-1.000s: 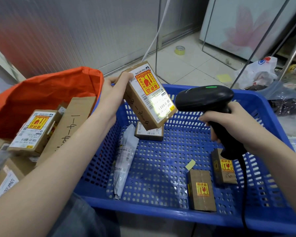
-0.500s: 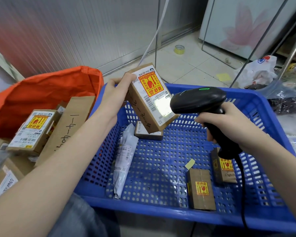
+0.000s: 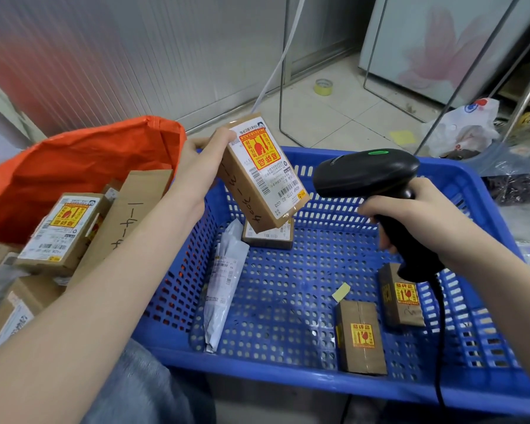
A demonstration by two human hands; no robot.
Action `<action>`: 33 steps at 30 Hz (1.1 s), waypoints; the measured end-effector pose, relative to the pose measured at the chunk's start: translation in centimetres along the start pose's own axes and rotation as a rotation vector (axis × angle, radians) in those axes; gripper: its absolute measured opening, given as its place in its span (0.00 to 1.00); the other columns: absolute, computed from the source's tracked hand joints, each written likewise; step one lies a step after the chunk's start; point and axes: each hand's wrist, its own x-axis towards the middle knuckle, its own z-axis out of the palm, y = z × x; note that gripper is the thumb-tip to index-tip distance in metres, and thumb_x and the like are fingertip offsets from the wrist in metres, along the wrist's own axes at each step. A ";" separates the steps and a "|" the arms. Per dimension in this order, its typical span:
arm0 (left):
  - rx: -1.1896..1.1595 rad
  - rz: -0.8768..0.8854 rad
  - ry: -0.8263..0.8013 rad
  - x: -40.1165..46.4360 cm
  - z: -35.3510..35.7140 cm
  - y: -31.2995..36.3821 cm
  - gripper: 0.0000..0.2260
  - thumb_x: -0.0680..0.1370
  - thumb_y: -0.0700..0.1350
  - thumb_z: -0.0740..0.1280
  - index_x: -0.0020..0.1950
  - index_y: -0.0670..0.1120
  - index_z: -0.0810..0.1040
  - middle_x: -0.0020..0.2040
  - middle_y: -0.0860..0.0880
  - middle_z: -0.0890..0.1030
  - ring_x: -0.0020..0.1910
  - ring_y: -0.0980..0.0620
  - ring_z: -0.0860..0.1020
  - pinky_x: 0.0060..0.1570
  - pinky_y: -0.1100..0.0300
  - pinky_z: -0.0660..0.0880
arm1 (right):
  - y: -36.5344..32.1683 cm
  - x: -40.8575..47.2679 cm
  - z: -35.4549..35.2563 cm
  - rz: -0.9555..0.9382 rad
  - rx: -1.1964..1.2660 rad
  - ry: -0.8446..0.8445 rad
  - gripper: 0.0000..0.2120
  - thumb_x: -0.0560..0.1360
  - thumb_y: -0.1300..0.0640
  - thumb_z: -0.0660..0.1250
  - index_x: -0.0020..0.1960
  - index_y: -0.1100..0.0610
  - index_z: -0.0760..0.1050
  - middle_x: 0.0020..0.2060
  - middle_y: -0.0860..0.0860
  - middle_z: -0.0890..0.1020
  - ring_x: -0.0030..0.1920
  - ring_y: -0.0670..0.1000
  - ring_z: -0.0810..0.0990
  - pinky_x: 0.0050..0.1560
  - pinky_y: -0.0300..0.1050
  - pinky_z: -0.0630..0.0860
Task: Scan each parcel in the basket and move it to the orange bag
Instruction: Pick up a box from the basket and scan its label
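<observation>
Left hand (image 3: 201,175) grips the labelled cardboard parcel (image 3: 262,175) at frame centre, above the blue basket (image 3: 459,185). Right hand (image 3: 416,221) is wrapped round the barcode scanner (image 3: 371,175). Recommendation: keep the barcode square to the scanner, then drop the parcel into the orange bag (image 3: 83,166), upper left.

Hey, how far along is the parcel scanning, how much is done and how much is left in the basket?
Done: several boxes already lie in the orange bag. In hand: the left hand holds a labelled box up in front of the scanner, gripped by the right hand. Left: four parcels in the blue basket, namely a grey mailer, a box at the back and two small boxes.
</observation>
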 end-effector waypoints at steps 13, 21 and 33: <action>-0.009 -0.013 0.001 0.3 -0.2 0.0 0.22 0.74 0.57 0.67 0.62 0.46 0.73 0.50 0.49 0.81 0.50 0.53 0.77 0.44 0.60 0.70 | 0.1 0.0 0.4 -0.001 0.096 0.009 0.13 0.73 0.52 0.70 0.48 0.63 0.77 0.25 0.54 0.76 0.24 0.48 0.77 0.26 0.38 0.74; -0.127 -0.043 0.048 0.4 -2.8 1.2 0.26 0.70 0.56 0.69 0.65 0.49 0.70 0.45 0.52 0.80 0.44 0.54 0.78 0.37 0.62 0.70 | -1.4 0.0 3.0 0.001 0.208 0.013 0.18 0.73 0.48 0.69 0.52 0.62 0.76 0.27 0.56 0.79 0.27 0.49 0.78 0.31 0.41 0.75; -0.286 0.023 0.127 -1.6 -17.3 1.0 0.22 0.73 0.44 0.67 0.67 0.47 0.70 0.52 0.47 0.84 0.49 0.50 0.82 0.48 0.59 0.79 | -8.7 0.3 12.0 -0.069 0.309 -0.109 0.09 0.74 0.52 0.70 0.44 0.57 0.74 0.24 0.55 0.77 0.24 0.49 0.76 0.27 0.39 0.75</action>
